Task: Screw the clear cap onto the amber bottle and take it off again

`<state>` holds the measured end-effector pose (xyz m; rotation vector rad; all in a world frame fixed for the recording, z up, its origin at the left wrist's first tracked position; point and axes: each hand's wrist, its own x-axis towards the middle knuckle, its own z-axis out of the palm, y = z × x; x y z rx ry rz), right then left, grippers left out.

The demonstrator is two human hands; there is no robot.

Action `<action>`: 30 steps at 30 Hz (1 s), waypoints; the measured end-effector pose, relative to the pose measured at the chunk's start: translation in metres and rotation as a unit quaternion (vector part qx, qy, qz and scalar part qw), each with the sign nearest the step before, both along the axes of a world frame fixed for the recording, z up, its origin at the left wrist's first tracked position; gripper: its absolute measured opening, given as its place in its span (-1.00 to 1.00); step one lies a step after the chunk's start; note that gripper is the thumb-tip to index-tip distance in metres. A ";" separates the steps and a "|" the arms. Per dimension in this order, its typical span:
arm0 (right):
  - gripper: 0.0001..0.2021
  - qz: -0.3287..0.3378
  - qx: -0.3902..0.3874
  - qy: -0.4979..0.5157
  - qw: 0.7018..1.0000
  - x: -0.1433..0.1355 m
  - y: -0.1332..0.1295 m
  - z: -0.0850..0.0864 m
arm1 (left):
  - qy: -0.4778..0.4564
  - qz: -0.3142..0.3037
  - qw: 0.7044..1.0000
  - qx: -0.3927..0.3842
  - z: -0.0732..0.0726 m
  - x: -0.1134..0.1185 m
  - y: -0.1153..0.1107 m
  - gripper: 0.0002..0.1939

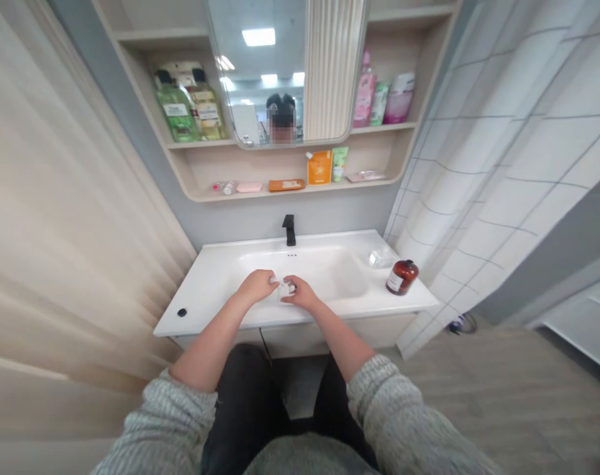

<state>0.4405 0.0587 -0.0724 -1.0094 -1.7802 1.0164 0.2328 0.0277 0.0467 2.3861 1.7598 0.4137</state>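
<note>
Over the front of the white sink basin (349, 270), my left hand (258, 285) and my right hand (301, 293) are close together. Between them is a small whitish, partly see-through object (284, 289), perhaps a little container; its exact kind is too small to make out. Fingers of my right hand close round its right side, where a dark spot shows. My left thumb and fingers pinch at its upper left. Behind the hands stands a black faucet (290, 231).
A brown pump-style bottle (401, 277) and a clear item (380, 258) sit on the counter's right. A round black cap-like piece (181, 313) lies at left. Above, the shelf holds an orange pouch (320, 167), a green tube (339, 164) and several bottles. Curtains (428, 178) hang on both sides.
</note>
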 end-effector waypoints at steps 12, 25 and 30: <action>-0.29 0.022 0.002 0.041 0.999 0.000 0.003 -0.004 | 0.079 -0.094 0.992 -0.013 0.004 0.005 0.004 -0.57; -0.31 0.033 0.000 0.053 0.998 -0.001 0.002 -0.003 | 0.112 -0.037 0.992 -0.040 0.010 0.013 -0.003 -0.56; -0.27 0.032 0.003 0.050 0.998 -0.001 0.003 -0.003 | 0.102 -0.106 0.988 -0.041 0.010 0.011 -0.004 -0.60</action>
